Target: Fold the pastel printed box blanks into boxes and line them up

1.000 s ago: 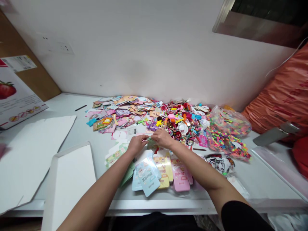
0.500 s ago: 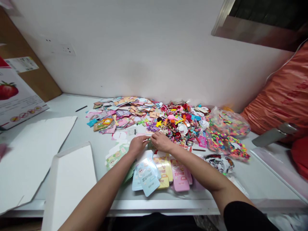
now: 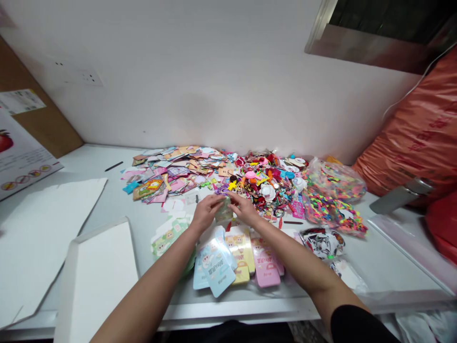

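Observation:
Between my two hands is a small, flat, pale greenish packet point(image 3: 223, 212), partly covered by my fingers. My left hand point(image 3: 206, 212) pinches its left side, and the fingers of my right hand point(image 3: 244, 208) close on its right edge. Just nearer to me lie fanned stacks of flat printed boxes: green point(image 3: 167, 238), blue point(image 3: 218, 267), yellow point(image 3: 242, 252) and pink point(image 3: 264, 267). Beyond my fingers spreads a heap of colourful small trinkets point(image 3: 267, 178). To its left is a pile of small cards and packets point(image 3: 178, 166).
Clear bags of bright bits point(image 3: 335, 195), a grey bottle point(image 3: 396, 197) and large orange-red bags point(image 3: 417, 124) are on the right. At left stand a shallow white box point(image 3: 103, 276), a white cardboard sheet point(image 3: 39, 238) and a strawberry-printed carton point(image 3: 24, 157). A wall point(image 3: 150, 81) closes the back.
My hands have drawn slightly apart, and more of the greenish packet shows between them. The whole view has shifted a little.

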Available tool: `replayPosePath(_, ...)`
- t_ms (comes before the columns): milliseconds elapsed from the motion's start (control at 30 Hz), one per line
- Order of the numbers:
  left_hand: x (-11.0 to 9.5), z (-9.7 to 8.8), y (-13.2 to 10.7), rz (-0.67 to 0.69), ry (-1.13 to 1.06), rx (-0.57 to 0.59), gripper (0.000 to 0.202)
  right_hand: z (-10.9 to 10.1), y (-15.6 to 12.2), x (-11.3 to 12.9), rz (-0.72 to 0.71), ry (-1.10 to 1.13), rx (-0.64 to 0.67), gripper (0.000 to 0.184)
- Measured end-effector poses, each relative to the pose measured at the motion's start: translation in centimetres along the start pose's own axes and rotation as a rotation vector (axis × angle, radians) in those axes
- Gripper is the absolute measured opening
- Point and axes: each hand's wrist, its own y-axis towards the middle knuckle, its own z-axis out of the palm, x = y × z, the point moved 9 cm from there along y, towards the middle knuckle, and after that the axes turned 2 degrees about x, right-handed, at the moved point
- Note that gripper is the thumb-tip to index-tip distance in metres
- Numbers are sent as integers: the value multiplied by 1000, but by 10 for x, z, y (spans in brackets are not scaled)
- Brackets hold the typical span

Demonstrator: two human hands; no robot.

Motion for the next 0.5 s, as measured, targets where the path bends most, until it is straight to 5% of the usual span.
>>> replayPosePath(200, -39, -44, -17, -3, -173, -258, 30, -6, -10, 56, -6, 111, -14, 53)
replayPosePath(333, -76, -72, -41, 137, -208, -454, 19, -9, -23, 101, -146, 20, -69, 52)
replayPosePath(500, -91, -81, -54, 161, -172, -428, 16, 5, -29, 118, -165, 10, -32, 59)
